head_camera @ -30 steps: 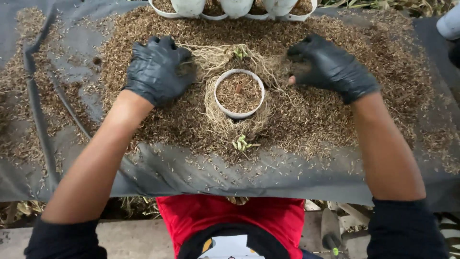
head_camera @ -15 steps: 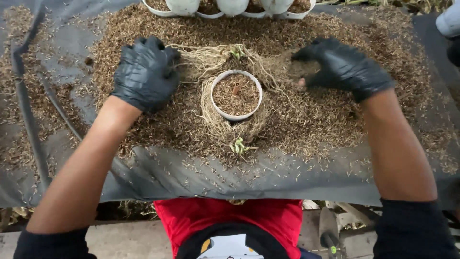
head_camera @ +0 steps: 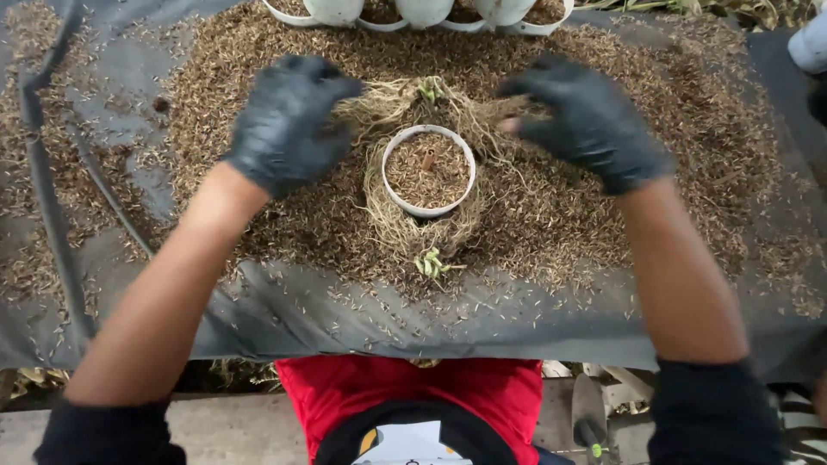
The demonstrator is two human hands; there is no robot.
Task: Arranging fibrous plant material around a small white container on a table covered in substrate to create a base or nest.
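I am seeing both gloved hands closing in since a moment ago: the left hand is now curling loosely onto the pale root tangle, the right hand half open, fingertips touching it. The small white pot is sitting mid-bench on the brown mulch, roots wrapping it.

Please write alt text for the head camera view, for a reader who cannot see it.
Two black-gloved hands, left hand and right hand, hover over tangled pale roots around a small white pot filled with brown husks, on a husk-covered dark sheet.
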